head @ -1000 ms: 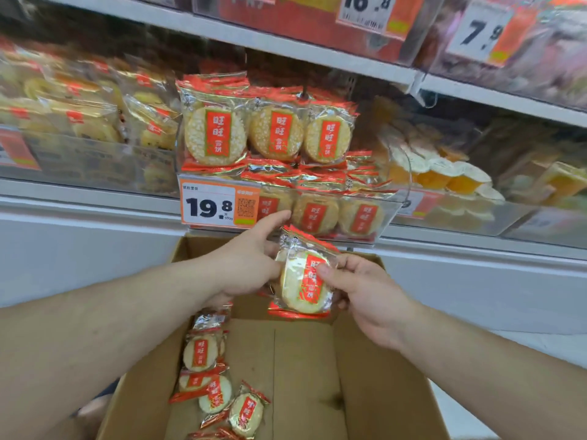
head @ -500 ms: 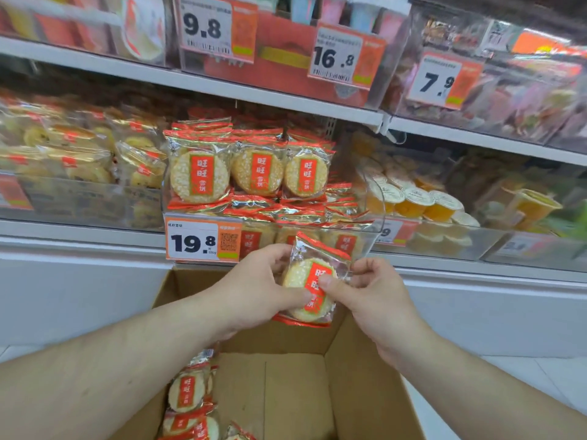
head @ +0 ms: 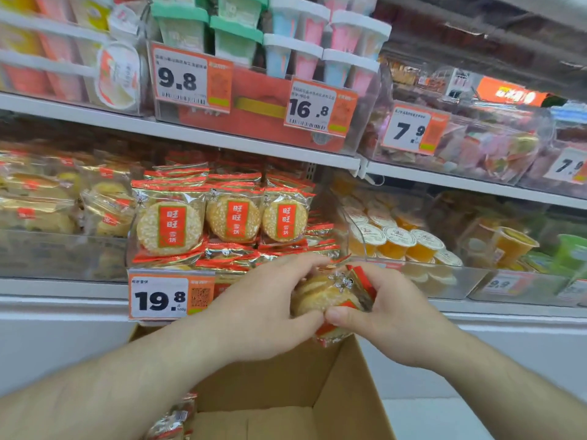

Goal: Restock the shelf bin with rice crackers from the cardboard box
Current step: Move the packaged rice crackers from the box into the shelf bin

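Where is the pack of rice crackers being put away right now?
In the head view, low and centre, the cracker pack is pinched between the left hand and right hand, just in front of the shelf bin, above the cardboard box.

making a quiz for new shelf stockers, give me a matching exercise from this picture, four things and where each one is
Things:
1. rice cracker pack
2. 19.8 price tag
3. cardboard box
4. jelly cups

Places:
A. below the hands, open
B. in the bin right of the cracker bin
C. held between both hands
D. on the cracker bin's front, left of the left hand

Pairs: 1-C, 2-D, 3-A, 4-B
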